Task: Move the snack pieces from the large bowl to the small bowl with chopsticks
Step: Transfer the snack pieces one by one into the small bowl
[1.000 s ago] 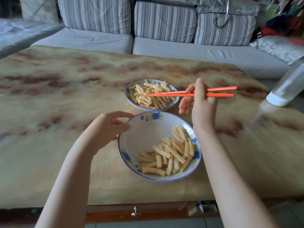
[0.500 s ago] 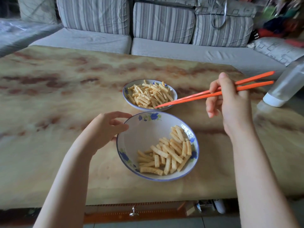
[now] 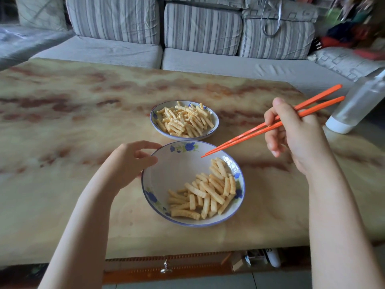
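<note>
The large white bowl [image 3: 179, 170] with blue flowers sits near me, holding several yellow snack sticks [image 3: 208, 190] piled on its right side. Beyond it stands the small bowl [image 3: 154, 118], heaped with the same snack pieces [image 3: 185, 119]. My right hand [image 3: 295, 134] grips a pair of orange chopsticks [image 3: 258, 131]; their tips hover over the large bowl's far rim, close together, with nothing between them. My left hand [image 3: 129, 163] rests against the large bowl's left rim, thumb and fingers curled on it.
The bowls stand on a marbled tan table [image 3: 73, 126]. A clear plastic bottle [image 3: 358, 105] lies tilted at the table's right edge. A grey striped sofa [image 3: 200, 38] runs behind the table. A drawer knob [image 3: 165, 268] shows under the near edge.
My right hand has drawn the chopsticks back from the small bowl and swung the empty tips down toward the large bowl. My left hand has stayed on the rim.
</note>
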